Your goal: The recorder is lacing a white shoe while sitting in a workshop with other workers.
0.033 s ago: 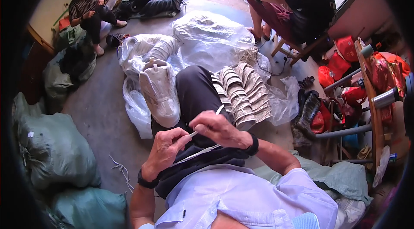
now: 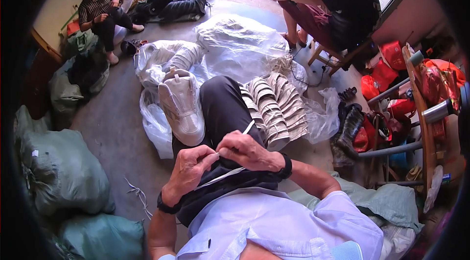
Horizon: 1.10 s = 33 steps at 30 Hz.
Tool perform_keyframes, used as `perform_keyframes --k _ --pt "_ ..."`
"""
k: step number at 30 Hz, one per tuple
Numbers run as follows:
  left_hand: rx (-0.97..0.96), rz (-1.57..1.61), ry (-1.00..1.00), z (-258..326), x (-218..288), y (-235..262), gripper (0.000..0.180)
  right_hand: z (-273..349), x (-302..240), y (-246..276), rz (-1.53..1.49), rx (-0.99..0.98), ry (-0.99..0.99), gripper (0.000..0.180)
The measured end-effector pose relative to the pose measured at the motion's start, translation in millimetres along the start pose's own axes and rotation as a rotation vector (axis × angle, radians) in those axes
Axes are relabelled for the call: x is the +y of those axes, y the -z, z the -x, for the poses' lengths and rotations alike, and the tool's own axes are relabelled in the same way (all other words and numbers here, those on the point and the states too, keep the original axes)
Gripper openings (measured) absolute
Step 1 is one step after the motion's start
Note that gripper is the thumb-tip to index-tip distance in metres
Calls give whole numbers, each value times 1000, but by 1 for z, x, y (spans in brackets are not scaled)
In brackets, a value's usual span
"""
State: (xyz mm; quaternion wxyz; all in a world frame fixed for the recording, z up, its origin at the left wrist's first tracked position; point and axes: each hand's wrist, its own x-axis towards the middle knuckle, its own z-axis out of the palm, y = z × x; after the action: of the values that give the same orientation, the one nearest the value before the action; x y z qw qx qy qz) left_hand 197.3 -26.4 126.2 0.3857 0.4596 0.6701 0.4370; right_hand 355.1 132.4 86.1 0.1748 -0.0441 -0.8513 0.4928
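Item: white shoelace [image 2: 234, 159], being pulled taut between both hands directly above the person's raised knee [image 2: 223, 108], which serves as landmark here.

Left hand [image 2: 188, 172]: sitting just behind the knee, fingers [image 2: 208, 158] clenching one end of the lace, seemingly to keep it stretched for handling.

Right hand [image 2: 249, 151]: lying beside the left, also behind the knee, fingers pinching the lace where it is running up toward the knee; a short flat length is sticking out past the knuckles. A dark band is sitting on each wrist.

White high-top sneaker [image 2: 182, 106]: resting sole-down against the left side of the knee, on a clear plastic bag [image 2: 154, 123], apparently kept within reach.

Row of grey-and-white shoe soles [image 2: 274, 106]: leaning in an overlapping stack just right of the knee, likely sorted for easy picking.

Loose white laces [image 2: 137, 194]: lying on the concrete floor [image 2: 115, 132], left of and behind the knee.

Other persons: two are sitting well beyond the knee, one on a wooden stool [image 2: 333, 57].
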Motion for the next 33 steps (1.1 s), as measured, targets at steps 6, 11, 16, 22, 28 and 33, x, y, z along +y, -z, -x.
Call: perform_keyframes --k 6,11,16,22,28,33 --pt "10 18 75 6 -14 12 12 20 15 29 139 140 -119 9" --pt "11 70 60 7 -22 5 11 14 10 18 284 159 94 12" --pt "-2 7 -6 0 -6 4 12 -1 3 -16 -37 -28 75 15" --pt "62 225 80 0 -16 6 15 -4 0 -11 21 58 76 4" --pt "134 373 84 -12 -23 6 15 -22 -8 -18 -136 85 -105 6" --pt "439 337 33 -32 -40 14 17 -42 -1 -11 -93 126 -217 12"
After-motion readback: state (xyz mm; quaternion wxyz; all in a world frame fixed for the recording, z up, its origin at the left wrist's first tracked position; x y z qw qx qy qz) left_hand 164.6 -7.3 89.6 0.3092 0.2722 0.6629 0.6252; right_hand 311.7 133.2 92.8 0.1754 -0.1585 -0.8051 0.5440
